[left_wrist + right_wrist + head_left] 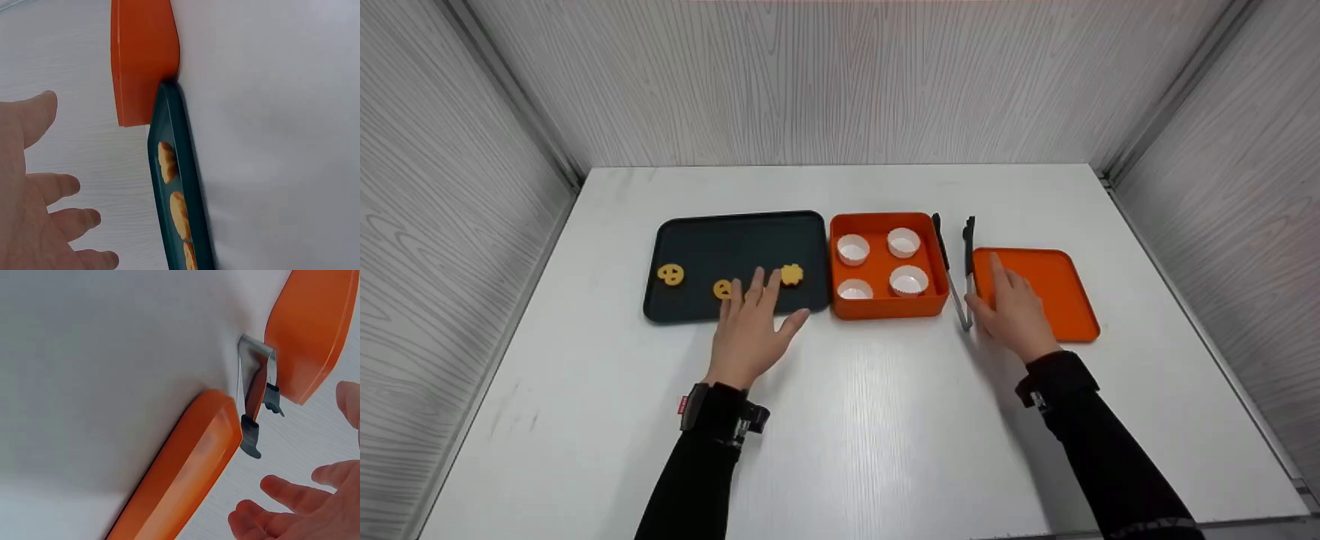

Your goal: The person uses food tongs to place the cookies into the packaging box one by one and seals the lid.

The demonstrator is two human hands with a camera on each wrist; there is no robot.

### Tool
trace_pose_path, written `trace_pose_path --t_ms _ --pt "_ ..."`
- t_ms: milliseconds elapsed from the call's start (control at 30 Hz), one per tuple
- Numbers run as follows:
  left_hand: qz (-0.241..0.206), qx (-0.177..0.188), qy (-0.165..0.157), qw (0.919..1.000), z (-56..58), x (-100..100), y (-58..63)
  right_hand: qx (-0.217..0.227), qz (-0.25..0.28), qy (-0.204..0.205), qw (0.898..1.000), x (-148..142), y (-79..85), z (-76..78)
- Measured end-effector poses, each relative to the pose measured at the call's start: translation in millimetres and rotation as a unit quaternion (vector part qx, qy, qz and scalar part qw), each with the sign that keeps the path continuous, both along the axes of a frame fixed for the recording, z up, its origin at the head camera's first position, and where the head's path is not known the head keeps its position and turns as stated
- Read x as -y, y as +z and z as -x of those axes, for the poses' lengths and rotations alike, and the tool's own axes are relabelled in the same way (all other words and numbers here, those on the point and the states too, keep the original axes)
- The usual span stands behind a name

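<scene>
Between the orange box (891,309) and orange tray (1061,300) sit silver tongs (963,316) (black-tipped, splayed); left hand (750,337) hovers, spread, near the dark tray (712,247), right hand (1018,315), also spread, beside them.

No text is readable — red tag (683,405) included.

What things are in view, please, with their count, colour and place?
Table: one, white, under the items
Walls: three, grey, behind and beside table
Box: one, orange, centre
Cups: four, white, in box
Dark tray: one, green, left of box
Cookies: at least three, yellow, on dark tray
Orange tray: one, orange, right of box
Tongs: one, silver-black, between box and orange tray
Sleeves: two, black, foreground
Wristbands: two, black, at sleeve ends
Left hand: one, bare, by dark tray
Right hand: one, bare, beside tongs
</scene>
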State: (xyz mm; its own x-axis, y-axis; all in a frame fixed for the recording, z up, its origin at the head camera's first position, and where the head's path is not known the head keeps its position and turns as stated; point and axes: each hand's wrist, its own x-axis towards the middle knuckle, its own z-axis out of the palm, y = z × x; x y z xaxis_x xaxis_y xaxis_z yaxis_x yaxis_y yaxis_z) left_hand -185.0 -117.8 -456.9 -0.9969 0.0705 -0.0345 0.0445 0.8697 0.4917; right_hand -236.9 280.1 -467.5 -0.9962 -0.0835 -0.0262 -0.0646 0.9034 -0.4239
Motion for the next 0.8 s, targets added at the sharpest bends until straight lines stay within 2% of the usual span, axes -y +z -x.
trace_pose_path --t_ms 233,400,600,800 --pt "-0.082 0.013 -0.005 0.9966 -1.8 -18.0 1.1 0.016 0.029 -0.010 0.999 15.1 -3.3 14.4" --pt "-0.114 0.016 0.003 0.9934 -2.7 -27.0 1.1 0.026 0.055 -0.021 0.998 24.3 -6.4 23.1" --pt "-0.131 0.007 0.010 0.9914 -5.3 -34.2 0.7 0.028 0.036 -0.041 0.998 33.9 -10.8 32.4" --pt "-0.133 -0.004 0.014 0.9910 -7.3 -37.6 0.0 0.037 -0.009 -0.062 0.997 41.7 -17.2 38.5"
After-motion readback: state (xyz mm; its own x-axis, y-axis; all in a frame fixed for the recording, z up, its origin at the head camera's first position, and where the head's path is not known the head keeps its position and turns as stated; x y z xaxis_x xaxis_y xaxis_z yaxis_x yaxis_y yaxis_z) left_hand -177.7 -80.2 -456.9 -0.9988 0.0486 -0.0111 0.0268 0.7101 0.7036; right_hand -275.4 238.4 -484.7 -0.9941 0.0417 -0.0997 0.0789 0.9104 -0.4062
